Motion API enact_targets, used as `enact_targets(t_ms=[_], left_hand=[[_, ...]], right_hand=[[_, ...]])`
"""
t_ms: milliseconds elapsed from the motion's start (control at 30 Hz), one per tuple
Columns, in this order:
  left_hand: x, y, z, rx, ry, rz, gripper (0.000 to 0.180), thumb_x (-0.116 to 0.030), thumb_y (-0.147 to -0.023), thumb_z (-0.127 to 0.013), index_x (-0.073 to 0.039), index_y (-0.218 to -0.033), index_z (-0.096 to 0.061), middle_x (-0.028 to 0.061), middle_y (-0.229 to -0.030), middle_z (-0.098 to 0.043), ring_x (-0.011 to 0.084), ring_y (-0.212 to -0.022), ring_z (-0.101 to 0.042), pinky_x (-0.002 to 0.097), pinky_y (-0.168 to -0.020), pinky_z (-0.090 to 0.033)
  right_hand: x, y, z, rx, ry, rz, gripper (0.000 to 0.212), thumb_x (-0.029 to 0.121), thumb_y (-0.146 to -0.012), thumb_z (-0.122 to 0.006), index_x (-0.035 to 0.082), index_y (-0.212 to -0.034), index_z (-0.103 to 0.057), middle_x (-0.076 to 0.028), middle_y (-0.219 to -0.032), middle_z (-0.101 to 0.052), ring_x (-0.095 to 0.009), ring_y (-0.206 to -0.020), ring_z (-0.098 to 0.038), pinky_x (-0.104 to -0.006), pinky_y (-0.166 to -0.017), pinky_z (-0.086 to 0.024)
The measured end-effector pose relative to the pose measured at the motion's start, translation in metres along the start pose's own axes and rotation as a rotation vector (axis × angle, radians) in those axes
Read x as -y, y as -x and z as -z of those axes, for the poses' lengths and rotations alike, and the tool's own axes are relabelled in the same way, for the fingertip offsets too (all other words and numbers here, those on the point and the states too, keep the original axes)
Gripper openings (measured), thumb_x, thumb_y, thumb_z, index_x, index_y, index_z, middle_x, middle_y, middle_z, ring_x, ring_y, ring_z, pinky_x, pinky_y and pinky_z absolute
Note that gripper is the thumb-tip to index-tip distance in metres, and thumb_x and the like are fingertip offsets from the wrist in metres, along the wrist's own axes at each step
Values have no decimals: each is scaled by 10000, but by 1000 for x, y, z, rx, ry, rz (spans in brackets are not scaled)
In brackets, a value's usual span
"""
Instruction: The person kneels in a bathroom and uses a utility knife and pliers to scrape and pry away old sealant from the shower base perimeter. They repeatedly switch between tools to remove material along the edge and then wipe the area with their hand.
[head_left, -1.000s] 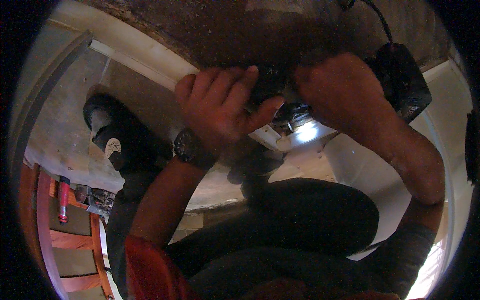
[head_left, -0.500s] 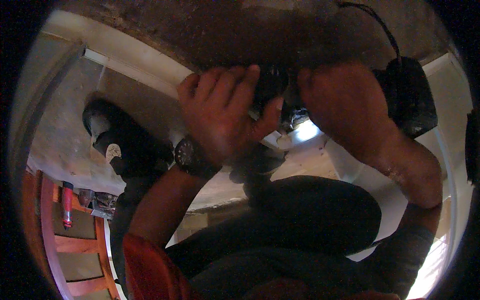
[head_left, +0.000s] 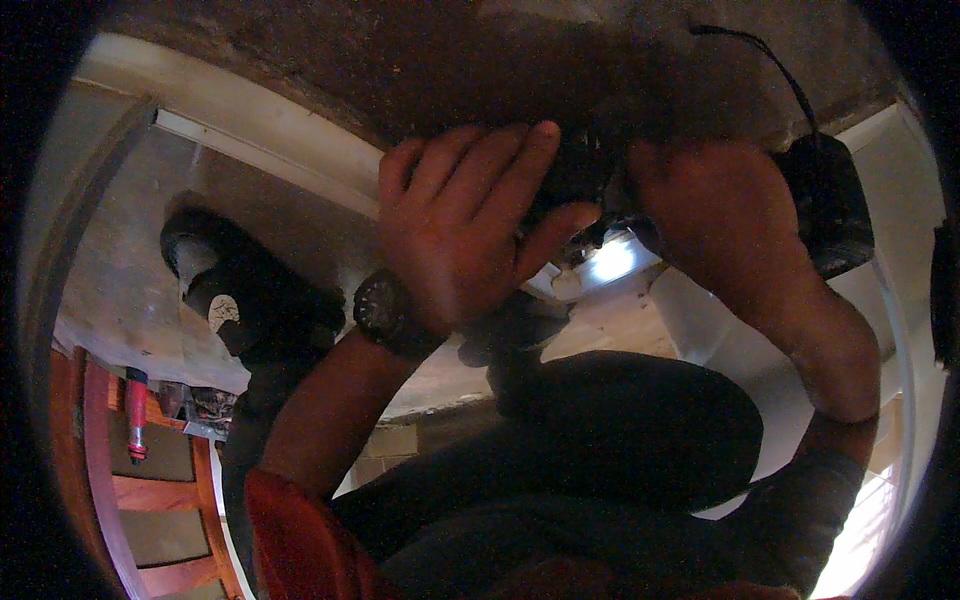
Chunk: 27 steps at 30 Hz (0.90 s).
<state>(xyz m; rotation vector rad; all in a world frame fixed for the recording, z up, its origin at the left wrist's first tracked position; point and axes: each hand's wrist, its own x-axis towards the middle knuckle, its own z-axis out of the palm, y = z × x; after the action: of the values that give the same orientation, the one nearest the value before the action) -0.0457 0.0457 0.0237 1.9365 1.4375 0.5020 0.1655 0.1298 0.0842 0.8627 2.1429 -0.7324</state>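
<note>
My right hand [head_left: 715, 200] is wrapped around the handle of a black cordless drill, with its battery base [head_left: 828, 205] showing beyond the wrist and a strap looping up from it. Against the drill's dark front body [head_left: 585, 165] lies my left hand [head_left: 460, 205], its index finger and thumb on either side of that body. A black watch [head_left: 385, 312] sits on the left wrist. Bright light falls on a patch [head_left: 612, 258] just below the drill. The drill's tip and what it touches are hidden in shadow and behind my fingers.
A pale frame bar [head_left: 260, 130] runs from upper left toward my left hand, beside a brown, stained surface [head_left: 400, 60]. My shoe [head_left: 195, 245] and bent knee [head_left: 640, 430] are close below. A red tool [head_left: 137, 415] and orange wooden framing [head_left: 150, 490] are at lower left.
Both hands and the drill have shifted slightly to the right. My left thumb has stretched farther out to the right, and the light patch shows brighter.
</note>
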Motion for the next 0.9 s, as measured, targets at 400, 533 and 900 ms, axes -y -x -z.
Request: enact_targets(t_ms=[400, 533, 900], left_hand=[[-1, -1, 3, 90, -57, -46, 564, -441, -838, -725, -198, -1340, -642, 8, -1255, -671, 222, -1097, -598, 436, -923, -422], [1, 2, 2, 80, -92, -65, 595, -447, -854, -698, -168, -1374, -613, 10, -1274, -663, 233, -1128, -591, 450, -961, -398], [11, 16, -29, -220, 108, -11, 496, -336, -960, -466, 3, -1311, -553, 241, -1213, -612, 418, -1120, -565, 527, -974, -389]], right_hand=[[-5, 11, 2, 7, 9, -41, 334, 263, -730, -793, 61, -940, -629, -146, -702, -677, -330, -672, -707, -435, -613, -562], [-6, 11, -3, -36, -17, -6, 334, 280, -729, -798, 75, -949, -653, -124, -711, -696, -316, -685, -720, -415, -605, -573], [-34, 61, 43, -377, 12, 16, 387, 355, -608, -903, 91, -852, -758, -111, -815, -737, -301, -819, -741, -446, -716, -595]])
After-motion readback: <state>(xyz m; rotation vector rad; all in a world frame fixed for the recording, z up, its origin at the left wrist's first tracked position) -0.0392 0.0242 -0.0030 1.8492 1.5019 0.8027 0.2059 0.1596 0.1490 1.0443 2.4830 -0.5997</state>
